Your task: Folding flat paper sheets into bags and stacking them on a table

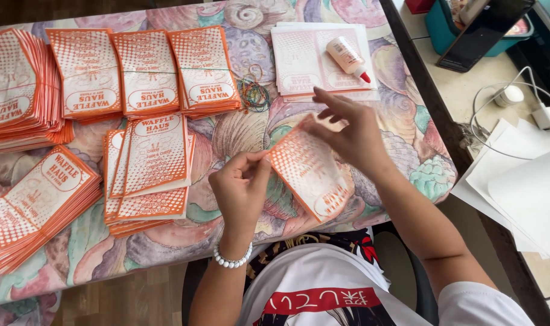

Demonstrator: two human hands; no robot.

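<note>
Left hand (240, 184) pinches the near corner of an orange-and-white paper bag (308, 175); right hand (353, 134) grips its far edge, fingers partly spread; bag held tilted just above the desk (239, 130). Glue bottle (347, 58) lies on flat unglued sheets (299, 60) beyond; rubber bands (254, 95) beside them. Judged well advanced: many finished stacks (145, 72) lie to the left; the small sheet pile remains.

A glue bottle (347, 58) lies near rubber bands (254, 93) on the shell-patterned tablecloth (239, 130).
</note>
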